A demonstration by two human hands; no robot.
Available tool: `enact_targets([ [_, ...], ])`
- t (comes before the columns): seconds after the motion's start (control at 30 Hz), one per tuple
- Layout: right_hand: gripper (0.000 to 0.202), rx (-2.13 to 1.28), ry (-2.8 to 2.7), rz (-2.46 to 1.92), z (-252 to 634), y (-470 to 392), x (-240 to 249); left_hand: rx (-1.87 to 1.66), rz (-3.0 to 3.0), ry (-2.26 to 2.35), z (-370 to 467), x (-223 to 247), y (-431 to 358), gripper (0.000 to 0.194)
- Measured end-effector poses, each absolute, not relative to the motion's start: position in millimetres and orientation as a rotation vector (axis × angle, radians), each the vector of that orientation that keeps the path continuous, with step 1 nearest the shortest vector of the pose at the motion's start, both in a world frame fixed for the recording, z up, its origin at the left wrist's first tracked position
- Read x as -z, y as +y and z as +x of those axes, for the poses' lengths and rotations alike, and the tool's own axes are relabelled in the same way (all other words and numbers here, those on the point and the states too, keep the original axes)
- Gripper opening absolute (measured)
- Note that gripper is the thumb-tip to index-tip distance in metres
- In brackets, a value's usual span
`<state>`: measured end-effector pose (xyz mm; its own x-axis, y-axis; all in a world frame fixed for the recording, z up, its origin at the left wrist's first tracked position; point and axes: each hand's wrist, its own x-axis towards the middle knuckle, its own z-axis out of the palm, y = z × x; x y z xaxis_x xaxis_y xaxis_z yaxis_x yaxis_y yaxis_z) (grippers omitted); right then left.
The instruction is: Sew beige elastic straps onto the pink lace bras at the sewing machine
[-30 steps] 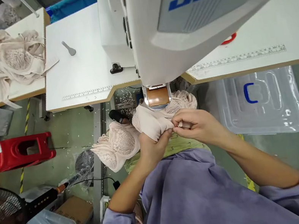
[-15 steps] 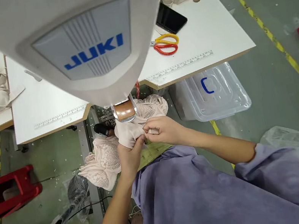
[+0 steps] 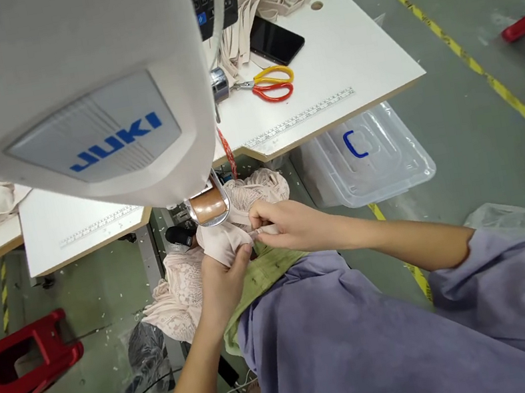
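Just below the sewing machine head (image 3: 114, 134), my left hand (image 3: 222, 285) grips a pale beige bra (image 3: 219, 241), thumb on top of the fabric. My right hand (image 3: 282, 223) pinches a narrow end of the same beige fabric, a short way right of my left thumb. Part of the bra lies under the machine's orange-brown guard (image 3: 210, 206). Lace bra cups (image 3: 180, 292) hang in a stack to the left of my left hand. More lace (image 3: 258, 189) shows behind my right hand. What lies inside my curled fingers is hidden.
On the white table stand scissors (image 3: 273, 84), a black phone (image 3: 276, 39) and a heap of beige straps (image 3: 254, 5). A lidded clear plastic box (image 3: 377, 156) is below the table's right edge. A red stool (image 3: 23, 367) stands at left.
The view has shifted, so the machine head sits further left and more of the table shows. My right fingers have drawn slightly away from my left thumb, with a short strip visible between.
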<state>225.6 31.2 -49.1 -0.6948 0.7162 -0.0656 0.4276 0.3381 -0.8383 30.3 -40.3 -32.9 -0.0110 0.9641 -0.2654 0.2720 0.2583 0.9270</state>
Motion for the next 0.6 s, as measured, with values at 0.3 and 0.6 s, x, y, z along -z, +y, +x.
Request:
enact_targets([
  [0.3,0.021,-1.512,-2.253,-1.005,231,52,49,-0.831,1.065,1.568,38,27,-34,0.021],
  [0.6,0.028,-1.963,-1.817,-1.016,230,48,65,-0.924,0.918,1.527,40,35,-30,0.025],
])
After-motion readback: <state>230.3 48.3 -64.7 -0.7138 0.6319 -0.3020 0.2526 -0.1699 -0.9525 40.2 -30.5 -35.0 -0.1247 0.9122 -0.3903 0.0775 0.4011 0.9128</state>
